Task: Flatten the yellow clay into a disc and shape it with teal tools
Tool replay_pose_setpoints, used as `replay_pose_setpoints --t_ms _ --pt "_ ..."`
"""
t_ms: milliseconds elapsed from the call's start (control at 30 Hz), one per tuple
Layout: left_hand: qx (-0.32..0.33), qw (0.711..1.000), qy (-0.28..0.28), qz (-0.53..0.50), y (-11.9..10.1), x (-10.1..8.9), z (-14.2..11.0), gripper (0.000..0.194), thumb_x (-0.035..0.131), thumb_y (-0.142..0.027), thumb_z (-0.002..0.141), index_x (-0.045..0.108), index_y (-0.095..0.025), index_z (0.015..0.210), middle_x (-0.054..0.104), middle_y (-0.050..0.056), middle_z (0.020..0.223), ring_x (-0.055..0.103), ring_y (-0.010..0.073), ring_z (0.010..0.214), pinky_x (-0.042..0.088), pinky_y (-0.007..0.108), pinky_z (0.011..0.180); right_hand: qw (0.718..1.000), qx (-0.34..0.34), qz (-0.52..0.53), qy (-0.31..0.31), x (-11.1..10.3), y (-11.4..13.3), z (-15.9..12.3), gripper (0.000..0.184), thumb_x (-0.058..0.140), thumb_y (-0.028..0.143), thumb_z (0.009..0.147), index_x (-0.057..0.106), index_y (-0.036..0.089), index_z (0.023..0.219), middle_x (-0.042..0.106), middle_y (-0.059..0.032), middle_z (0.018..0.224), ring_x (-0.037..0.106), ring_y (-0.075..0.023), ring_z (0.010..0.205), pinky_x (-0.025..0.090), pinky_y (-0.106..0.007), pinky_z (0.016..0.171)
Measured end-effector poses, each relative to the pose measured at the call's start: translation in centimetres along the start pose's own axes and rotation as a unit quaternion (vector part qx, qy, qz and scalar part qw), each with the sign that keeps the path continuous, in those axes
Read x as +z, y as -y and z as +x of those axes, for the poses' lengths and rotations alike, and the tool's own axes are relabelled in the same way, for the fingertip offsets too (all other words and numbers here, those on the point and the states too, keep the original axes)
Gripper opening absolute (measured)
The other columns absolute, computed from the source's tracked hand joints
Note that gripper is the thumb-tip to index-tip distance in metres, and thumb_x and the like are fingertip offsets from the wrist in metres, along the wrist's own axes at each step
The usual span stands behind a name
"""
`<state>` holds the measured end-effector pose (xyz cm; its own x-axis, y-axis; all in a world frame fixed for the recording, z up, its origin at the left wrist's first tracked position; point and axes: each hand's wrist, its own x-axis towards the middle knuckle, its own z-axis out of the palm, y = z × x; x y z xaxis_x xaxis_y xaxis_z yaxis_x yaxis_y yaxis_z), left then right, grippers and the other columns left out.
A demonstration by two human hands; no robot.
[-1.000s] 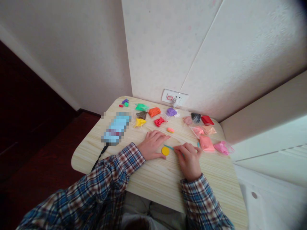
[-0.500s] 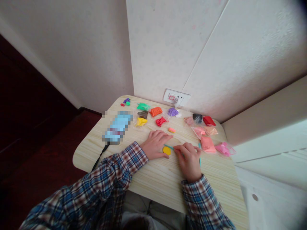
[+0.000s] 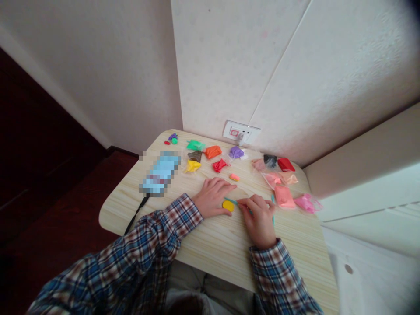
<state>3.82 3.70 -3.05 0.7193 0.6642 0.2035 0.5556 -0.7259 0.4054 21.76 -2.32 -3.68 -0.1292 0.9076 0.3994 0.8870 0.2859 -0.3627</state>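
A flat yellow clay disc (image 3: 228,205) lies on the light wooden table (image 3: 210,245). My left hand (image 3: 212,197) rests flat beside it, fingers stretched out and curving round its left side. My right hand (image 3: 259,218) is closed in a pinch on a thin teal tool (image 3: 231,201), whose tip touches the disc's right edge. Both sleeves are plaid.
Small bags of coloured clay lie along the table's back: green (image 3: 196,145), orange (image 3: 213,152), purple (image 3: 236,152), red (image 3: 219,165), yellow (image 3: 192,166), pink (image 3: 284,196). A small orange-pink piece (image 3: 234,177) lies loose. A blurred light-blue object (image 3: 160,173) is at left. A wall socket (image 3: 241,132) is behind.
The view has shifted slightly. My left hand has closed in a little over the yellow disc; the right hand and tool stay at its edge.
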Motion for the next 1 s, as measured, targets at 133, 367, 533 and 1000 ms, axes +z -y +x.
replay_pose_setpoints --t_ms 133,367,533,1000 --pt "0.022 1.000 -0.006 0.009 -0.2 0.3 0.5 0.070 0.062 -0.054 0.075 0.039 -0.016 0.130 0.048 0.012 0.123 0.037 0.0275 0.115 0.028 0.042 0.095 1.000 -0.015 -0.001 0.012 0.4 1.1 0.6 0.018 0.047 0.019 0.087 0.063 0.022 0.078 0.058 0.0007 0.072 0.051 -0.0156 0.075 0.023 -0.035 0.079" --pt "0.004 1.000 -0.004 -0.001 0.2 -0.5 -0.5 0.078 0.069 -0.055 0.068 0.039 -0.017 0.130 0.048 0.011 0.123 0.038 0.0273 0.113 0.028 0.042 0.094 1.000 0.002 -0.017 -0.010 0.1 -0.2 -0.2 0.019 0.047 0.022 0.087 0.064 0.023 0.079 0.058 0.0004 0.071 0.052 -0.0163 0.074 0.023 -0.035 0.079" --pt "0.008 1.000 -0.001 0.007 0.1 -0.1 0.1 0.074 0.065 -0.054 0.072 0.038 -0.017 0.130 0.047 0.011 0.124 0.037 0.0278 0.114 0.029 0.042 0.093 1.000 -0.009 0.006 0.014 0.5 1.1 0.6 0.017 0.049 0.019 0.086 0.063 0.022 0.079 0.058 0.0007 0.073 0.051 -0.0159 0.076 0.023 -0.035 0.079" --pt "0.000 1.000 0.002 0.010 0.3 -0.3 -0.3 0.076 0.065 -0.053 0.071 0.035 -0.018 0.131 0.046 0.010 0.125 0.037 0.0275 0.114 0.028 0.042 0.093 1.000 -0.003 0.002 0.016 0.3 0.5 0.3 0.018 0.047 0.022 0.087 0.063 0.022 0.079 0.059 0.0003 0.074 0.052 -0.0162 0.077 0.023 -0.035 0.079"
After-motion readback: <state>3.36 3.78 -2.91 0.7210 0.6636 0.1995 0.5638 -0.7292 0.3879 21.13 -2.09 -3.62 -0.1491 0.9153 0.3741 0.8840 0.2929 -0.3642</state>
